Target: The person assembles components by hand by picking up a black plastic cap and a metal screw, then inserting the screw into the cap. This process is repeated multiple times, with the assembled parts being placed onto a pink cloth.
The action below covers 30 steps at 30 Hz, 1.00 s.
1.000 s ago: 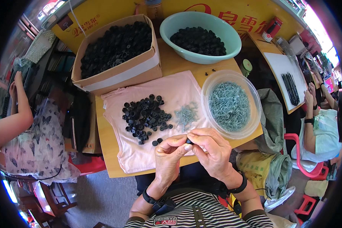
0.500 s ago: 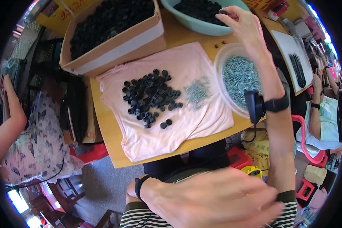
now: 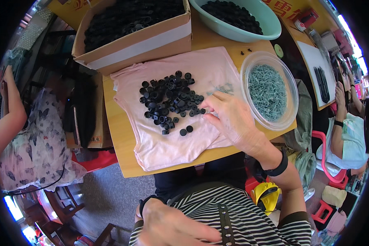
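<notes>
While our right hand (image 3: 229,119) lies flat and unclenched on the pink cloth (image 3: 172,143), fingertips beside the black caps (image 3: 168,100), a sweep could scatter them off the desk (image 3: 119,139); our left hand (image 3: 172,225) rests empty below.

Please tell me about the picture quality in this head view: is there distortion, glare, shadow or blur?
Head view: the fisheye bends the table edge and leaves black corners; daylight is bright and even, with glare at the upper right rim; the right hand casts only a soft shadow on the pink cloth; the black caps are sharp, while the left hand at the lower edge looks slightly blurred.
</notes>
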Tool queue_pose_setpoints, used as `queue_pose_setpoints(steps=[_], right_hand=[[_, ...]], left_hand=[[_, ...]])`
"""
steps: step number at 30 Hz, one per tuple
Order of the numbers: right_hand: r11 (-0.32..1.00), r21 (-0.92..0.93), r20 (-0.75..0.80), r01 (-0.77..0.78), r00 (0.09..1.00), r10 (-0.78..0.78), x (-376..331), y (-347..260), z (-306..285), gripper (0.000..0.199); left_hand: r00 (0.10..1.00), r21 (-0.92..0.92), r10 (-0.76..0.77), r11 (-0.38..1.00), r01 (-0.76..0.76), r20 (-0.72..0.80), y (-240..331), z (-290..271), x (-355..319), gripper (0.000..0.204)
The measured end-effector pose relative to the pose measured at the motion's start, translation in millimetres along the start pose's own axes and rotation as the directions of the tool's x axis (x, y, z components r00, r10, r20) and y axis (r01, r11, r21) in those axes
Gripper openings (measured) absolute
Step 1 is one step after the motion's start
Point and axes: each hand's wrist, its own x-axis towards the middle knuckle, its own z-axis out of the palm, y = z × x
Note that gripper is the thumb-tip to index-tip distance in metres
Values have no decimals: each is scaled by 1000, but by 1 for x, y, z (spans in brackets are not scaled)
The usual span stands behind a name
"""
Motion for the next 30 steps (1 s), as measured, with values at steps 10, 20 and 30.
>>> queue_pose_setpoints(steps=[10,20,30], right_hand=[[997,56,-118,57,992,-50,-7,-2,12,18],[966,-150,-123,209,966,-228,-64,17,15,27],[940,-224,-154,255,944,-293,-75,21,21,31]], left_hand=[[271,553,-921,77,830,-279,54,-54,-47,17],[362,899,-913,-13,438,-190,-8,-31,-78,13],[323,956,-922,-127,263,-211,-32,-20,-90,5]])
